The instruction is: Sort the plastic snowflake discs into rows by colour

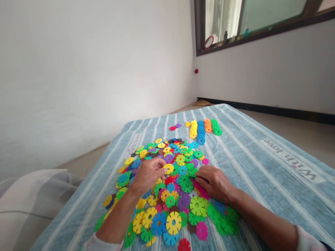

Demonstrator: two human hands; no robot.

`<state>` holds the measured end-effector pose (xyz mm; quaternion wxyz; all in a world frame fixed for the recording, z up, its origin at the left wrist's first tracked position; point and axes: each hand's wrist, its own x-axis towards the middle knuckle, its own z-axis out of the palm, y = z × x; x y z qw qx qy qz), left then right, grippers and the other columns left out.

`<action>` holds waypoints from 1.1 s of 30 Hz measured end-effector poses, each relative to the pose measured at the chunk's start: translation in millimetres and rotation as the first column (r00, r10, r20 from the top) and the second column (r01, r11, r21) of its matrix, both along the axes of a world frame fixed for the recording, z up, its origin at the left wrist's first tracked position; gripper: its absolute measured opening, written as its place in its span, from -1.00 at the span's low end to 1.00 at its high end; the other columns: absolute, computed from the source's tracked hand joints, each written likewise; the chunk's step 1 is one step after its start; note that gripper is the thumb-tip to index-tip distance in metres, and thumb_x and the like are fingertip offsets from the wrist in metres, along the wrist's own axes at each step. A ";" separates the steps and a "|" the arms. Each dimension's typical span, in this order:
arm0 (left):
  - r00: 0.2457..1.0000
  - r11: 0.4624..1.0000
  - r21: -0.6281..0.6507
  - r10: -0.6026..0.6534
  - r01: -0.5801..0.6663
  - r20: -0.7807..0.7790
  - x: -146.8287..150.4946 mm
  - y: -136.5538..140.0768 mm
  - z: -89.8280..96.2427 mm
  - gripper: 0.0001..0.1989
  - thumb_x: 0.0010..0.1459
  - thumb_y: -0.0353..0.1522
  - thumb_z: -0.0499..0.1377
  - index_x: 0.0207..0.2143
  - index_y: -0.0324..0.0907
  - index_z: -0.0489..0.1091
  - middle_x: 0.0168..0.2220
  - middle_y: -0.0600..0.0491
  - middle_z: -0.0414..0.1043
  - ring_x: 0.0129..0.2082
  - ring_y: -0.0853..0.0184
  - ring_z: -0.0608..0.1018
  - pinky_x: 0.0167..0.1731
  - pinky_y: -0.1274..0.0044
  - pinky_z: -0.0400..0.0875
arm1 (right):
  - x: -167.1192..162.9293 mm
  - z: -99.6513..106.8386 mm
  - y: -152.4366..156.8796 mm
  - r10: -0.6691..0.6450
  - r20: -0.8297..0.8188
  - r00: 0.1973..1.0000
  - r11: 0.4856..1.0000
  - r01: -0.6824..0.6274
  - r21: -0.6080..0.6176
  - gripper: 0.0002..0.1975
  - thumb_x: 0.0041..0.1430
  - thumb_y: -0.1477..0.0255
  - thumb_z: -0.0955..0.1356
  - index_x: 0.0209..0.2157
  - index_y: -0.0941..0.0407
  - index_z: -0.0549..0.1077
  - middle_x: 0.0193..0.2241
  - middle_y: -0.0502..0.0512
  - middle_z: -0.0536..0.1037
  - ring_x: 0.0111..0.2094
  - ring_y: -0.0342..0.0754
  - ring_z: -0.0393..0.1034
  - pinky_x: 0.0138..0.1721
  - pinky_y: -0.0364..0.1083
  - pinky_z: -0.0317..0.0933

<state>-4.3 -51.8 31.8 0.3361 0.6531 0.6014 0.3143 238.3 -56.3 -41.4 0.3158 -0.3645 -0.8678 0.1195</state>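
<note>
A wide heap of notched plastic snowflake discs [173, 223] in many colours covers the middle of the cloth. My left hand [150, 172] is over the heap's left side, its thumb and fingers closed at the edge of a yellow snowflake disc [169, 169]. On the right side of the heap, my right hand [216, 182] is closed with its fingertips on a green snowflake disc [193, 174]. Its palm side is hidden. Overlapping green discs [225, 221] lie below my right wrist, near a pink disc [202, 230].
Beyond the heap lie overlapping rows of yellow discs [193, 129], blue discs [200, 133], orange discs [208, 126] and green discs [216, 127]. A red disc [172, 128] and a purple disc [178, 125] lie left of them. The striped blue cloth [259, 174] reaches a wall.
</note>
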 end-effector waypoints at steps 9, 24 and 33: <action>0.983 0.979 0.198 0.071 -0.036 -0.171 38.6 100.8 14.3 -0.90 -0.09 -0.45 0.10 -0.45 -0.20 0.39 -0.67 0.16 0.41 -0.60 0.38 0.52 -0.59 0.63 0.32 | -4.1 -3.1 3.2 -0.006 -0.070 0.998 0.998 0.010 0.061 -0.77 0.25 0.44 0.22 -0.49 0.12 0.34 -0.51 0.00 0.40 -0.45 -0.14 0.27 -0.39 -0.14 0.08; 0.856 0.971 0.215 0.199 -0.106 -0.476 86.7 263.8 -33.4 -0.76 0.20 -0.28 0.13 -0.13 -0.23 0.37 -0.14 0.00 0.41 -0.18 0.28 0.50 -0.21 0.38 0.43 | -8.8 -4.4 5.0 -0.026 -0.112 0.993 0.999 0.023 -0.022 -0.80 0.25 0.45 0.21 -0.47 0.10 0.32 -0.50 0.01 0.42 -0.42 -0.11 0.29 -0.36 -0.13 0.10; 0.849 0.979 0.185 0.169 -0.086 -0.500 89.4 293.7 -47.7 -0.73 0.19 -0.30 0.14 -0.08 -0.22 0.34 -0.10 -0.01 0.39 -0.16 0.26 0.49 -0.21 0.38 0.44 | -9.7 0.0 5.2 -0.025 -0.150 0.988 0.998 0.015 -0.066 -0.80 0.25 0.44 0.20 -0.45 0.10 0.33 -0.49 0.01 0.43 -0.45 -0.12 0.27 -0.37 -0.13 0.10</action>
